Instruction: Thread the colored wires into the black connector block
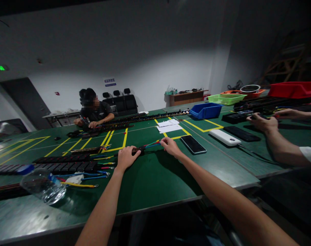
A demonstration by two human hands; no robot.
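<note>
My left hand (126,158) is closed around the dark body of a cable bundle, just above the green table (155,181). From that bundle, coloured wires (151,145) in red, green, blue and yellow fan out to the right. My right hand (171,147) pinches the far ends of these wires between thumb and fingers; the tips are partly hidden. A phone (193,144) lies just right of my right hand. Left of my left hand lie black strips (68,166) with coloured leads ending in metal ring lugs.
A clear plastic bottle (43,186) leans at the near left. White papers (170,127), a white power bank (224,137) and a blue bin (206,110) lie ahead and right. A co-worker's hands (267,123) handle parts at right; another person (96,109) works across the table.
</note>
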